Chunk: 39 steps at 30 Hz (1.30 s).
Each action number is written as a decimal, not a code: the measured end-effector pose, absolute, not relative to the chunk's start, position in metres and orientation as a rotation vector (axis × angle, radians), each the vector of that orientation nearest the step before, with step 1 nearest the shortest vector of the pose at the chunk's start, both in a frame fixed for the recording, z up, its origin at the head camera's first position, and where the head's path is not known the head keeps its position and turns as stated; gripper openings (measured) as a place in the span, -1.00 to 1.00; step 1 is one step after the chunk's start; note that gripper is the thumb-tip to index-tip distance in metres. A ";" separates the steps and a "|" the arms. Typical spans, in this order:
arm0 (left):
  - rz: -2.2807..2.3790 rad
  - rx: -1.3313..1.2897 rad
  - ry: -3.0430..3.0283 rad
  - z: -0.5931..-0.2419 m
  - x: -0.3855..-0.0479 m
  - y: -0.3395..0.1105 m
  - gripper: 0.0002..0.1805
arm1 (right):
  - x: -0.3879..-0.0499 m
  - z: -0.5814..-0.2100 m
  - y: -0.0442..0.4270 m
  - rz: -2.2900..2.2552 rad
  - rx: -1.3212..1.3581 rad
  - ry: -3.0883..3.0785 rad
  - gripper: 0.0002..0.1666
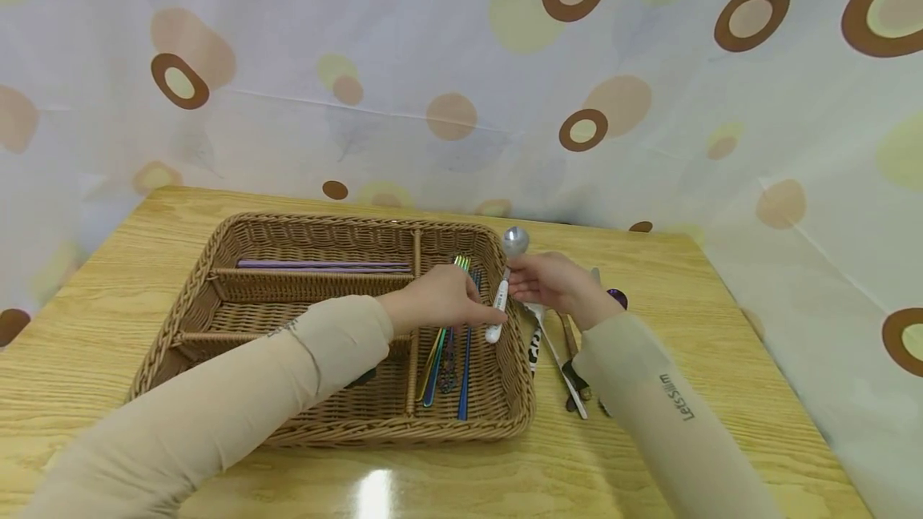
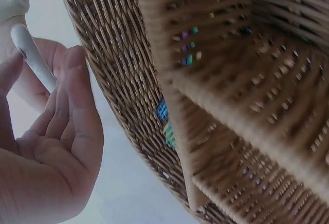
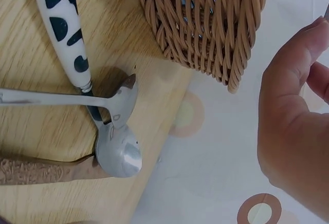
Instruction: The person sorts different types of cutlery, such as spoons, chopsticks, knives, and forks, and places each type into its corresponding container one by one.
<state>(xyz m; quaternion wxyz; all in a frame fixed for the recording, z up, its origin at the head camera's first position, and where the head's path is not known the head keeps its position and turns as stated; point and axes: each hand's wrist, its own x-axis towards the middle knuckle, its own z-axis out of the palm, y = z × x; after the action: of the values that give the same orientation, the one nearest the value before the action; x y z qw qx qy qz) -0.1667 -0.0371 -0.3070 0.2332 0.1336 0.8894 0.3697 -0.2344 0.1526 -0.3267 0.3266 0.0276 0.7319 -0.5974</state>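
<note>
A spoon with a white handle (image 1: 500,301) and a round metal bowl (image 1: 515,241) is held above the right rim of the wicker basket (image 1: 472,427). My left hand (image 1: 445,297) pinches the handle near its lower end; the left wrist view shows the white handle (image 2: 35,59) between thumb and fingers. My right hand (image 1: 551,280) pinches the spoon's neck just below the bowl. Only part of that hand (image 3: 295,106) appears in the right wrist view. Under my left hand, rainbow forks (image 1: 462,262) and blue-handled utensils (image 1: 465,383) lie in the right compartment.
Purple chopsticks (image 1: 324,266) lie in the basket's back-left compartment. Right of the basket, loose cutlery rests on the wooden table (image 1: 692,295), including a cow-patterned handle (image 3: 66,29), a silver spoon (image 3: 121,152) and a brown handle (image 3: 46,171). A patterned cloth (image 1: 404,94) hangs behind.
</note>
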 end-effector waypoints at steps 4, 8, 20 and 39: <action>1.053 0.365 2.446 -0.306 -0.166 -0.035 -0.71 | -0.232 -0.326 0.150 -1.588 0.084 1.913 -0.80; 1.087 0.314 2.398 -0.306 -0.168 -0.037 -0.79 | -0.231 -0.326 0.150 -1.616 0.093 1.893 -0.78; 0.962 0.314 2.407 -0.303 -0.177 -0.080 -0.79 | -0.229 -0.323 0.161 -1.508 -0.028 2.017 -0.24; 0.314 0.684 2.652 -0.302 -0.167 -0.197 -0.88 | -0.222 -0.340 0.221 -1.517 0.072 2.136 -0.12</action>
<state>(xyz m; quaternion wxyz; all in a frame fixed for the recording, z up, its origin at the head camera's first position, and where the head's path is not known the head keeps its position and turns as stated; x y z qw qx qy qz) -0.1669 -0.1967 -0.3023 0.1913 0.2434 0.9443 0.1118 -0.2220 0.2211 -0.3402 0.2573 0.0267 0.7876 -0.5593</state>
